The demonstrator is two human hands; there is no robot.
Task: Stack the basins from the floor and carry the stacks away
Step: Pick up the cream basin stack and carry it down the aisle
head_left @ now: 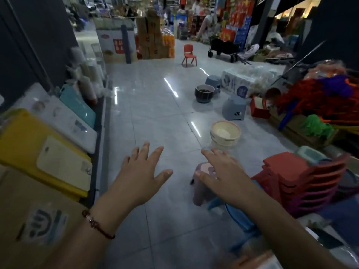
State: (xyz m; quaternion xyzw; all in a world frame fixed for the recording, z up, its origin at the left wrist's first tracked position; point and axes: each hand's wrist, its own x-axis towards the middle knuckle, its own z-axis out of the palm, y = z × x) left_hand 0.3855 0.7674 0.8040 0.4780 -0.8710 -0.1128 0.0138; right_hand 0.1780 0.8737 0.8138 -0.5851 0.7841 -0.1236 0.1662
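Cream plastic basins [225, 133] — stacked, right of centre on the floor — probably light, stiff, best gripped at opposite rims; left hand [143, 175] and right hand [223, 174] spread, empty.
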